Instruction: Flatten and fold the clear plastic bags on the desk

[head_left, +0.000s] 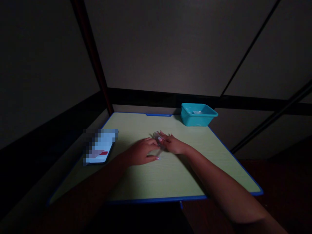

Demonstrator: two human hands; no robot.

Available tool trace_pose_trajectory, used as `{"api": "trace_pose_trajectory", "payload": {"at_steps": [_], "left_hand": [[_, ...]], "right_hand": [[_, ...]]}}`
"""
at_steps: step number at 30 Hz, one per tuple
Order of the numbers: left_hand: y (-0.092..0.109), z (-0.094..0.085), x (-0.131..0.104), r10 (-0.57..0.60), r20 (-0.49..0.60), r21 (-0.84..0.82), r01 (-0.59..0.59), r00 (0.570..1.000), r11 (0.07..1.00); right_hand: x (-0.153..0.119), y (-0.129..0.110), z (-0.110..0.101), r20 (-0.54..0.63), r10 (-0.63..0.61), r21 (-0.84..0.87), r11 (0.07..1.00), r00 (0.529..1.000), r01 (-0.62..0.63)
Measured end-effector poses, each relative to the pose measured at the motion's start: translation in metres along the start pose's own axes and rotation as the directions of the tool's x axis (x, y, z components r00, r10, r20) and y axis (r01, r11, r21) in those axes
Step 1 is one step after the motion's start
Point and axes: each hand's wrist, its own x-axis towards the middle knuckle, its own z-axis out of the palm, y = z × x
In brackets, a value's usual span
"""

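A small, thin piece of clear plastic [160, 151], perhaps a bag or film, lies between my two hands over the middle of the table. From the left, my left hand [142, 152] reaches to its near side, its thumb stretched out low and apart from the fingers. My right hand [173, 144] comes in from the right and has hold of the plastic's far part, thumb over it and fingers pointing away. The plastic's exact shape is hard to make out, partly covered by the fingers and dim.
The pale green table [156, 182] has a blue edge. At its back right corner stands a turquoise plastic basket [198, 121] with something pale and clear inside. A phone [101, 151] with a lit, blurred-out screen is at the left edge. Walls [158, 48] rise behind and left.
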Motion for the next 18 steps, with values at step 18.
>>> {"api": "trace_pose_trajectory", "payload": {"at_steps": [18], "left_hand": [[-0.0032,-0.0065,-0.0018,-0.027,-0.046,-0.015,0.027,0.999,1.0]], "right_hand": [[0.0016,-0.0004,0.0013,-0.005,0.073,-0.005,0.997,0.997,-0.073]]}}
